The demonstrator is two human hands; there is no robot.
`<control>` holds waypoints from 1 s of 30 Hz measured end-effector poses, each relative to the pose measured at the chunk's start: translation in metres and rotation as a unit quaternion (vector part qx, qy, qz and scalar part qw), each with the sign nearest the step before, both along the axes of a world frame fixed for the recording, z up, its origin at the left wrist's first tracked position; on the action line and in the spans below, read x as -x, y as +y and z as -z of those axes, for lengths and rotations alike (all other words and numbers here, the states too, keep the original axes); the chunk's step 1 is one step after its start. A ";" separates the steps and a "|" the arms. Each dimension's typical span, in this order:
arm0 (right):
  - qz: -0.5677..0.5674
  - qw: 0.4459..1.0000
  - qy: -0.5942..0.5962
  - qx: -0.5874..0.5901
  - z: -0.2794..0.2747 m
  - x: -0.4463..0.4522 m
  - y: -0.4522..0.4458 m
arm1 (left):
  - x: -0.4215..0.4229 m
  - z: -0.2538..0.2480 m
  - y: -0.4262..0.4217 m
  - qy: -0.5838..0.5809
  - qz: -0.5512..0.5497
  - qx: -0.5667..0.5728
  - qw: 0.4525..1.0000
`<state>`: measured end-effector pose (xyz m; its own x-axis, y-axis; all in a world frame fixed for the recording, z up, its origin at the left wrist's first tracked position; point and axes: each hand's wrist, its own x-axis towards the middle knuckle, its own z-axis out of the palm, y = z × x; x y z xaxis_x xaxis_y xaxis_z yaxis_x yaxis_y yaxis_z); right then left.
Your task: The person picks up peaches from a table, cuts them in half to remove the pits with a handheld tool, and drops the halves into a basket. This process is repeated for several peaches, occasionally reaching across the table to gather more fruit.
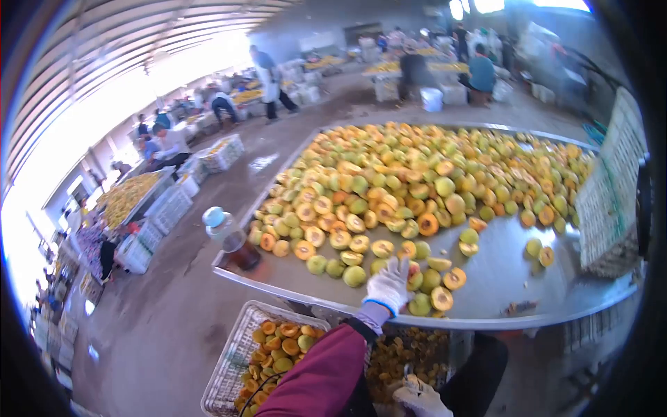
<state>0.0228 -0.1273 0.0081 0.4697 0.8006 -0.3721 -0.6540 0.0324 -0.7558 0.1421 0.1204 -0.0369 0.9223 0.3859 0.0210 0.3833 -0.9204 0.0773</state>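
On the metal table [507,260], the left hand [389,285] touched halved stone fruit [415,280], fingers spread; I couldn't tell the grip of the cut-off right hand [422,396]. Workers [267,76] blurred across the hall [177,271].

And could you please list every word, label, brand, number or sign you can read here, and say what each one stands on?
None: no text can be read in this view.
Bottle: no readable label.
Upright crate: no readable lettering.
White bucket and background crates: too small and blurred to tell.
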 end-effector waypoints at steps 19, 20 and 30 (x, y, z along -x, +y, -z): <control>0.154 0.987 0.036 -0.023 -0.009 -0.004 -0.005 | 0.102 -0.029 -0.027 -0.246 0.263 0.369 0.857; 0.183 0.983 0.019 -0.012 -0.014 -0.004 -0.006 | 0.116 -0.032 -0.038 -0.215 0.234 0.411 0.855; 0.149 0.988 0.014 0.041 0.013 -0.002 -0.008 | 0.148 -0.047 -0.097 -0.104 -0.034 0.888 0.447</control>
<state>0.0247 -0.1357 -0.0047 0.6682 0.5955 -0.4460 -0.6453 0.1656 -0.7457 -0.0056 0.0235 0.0105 0.9566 -0.0090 -0.2913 0.2203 0.6765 0.7027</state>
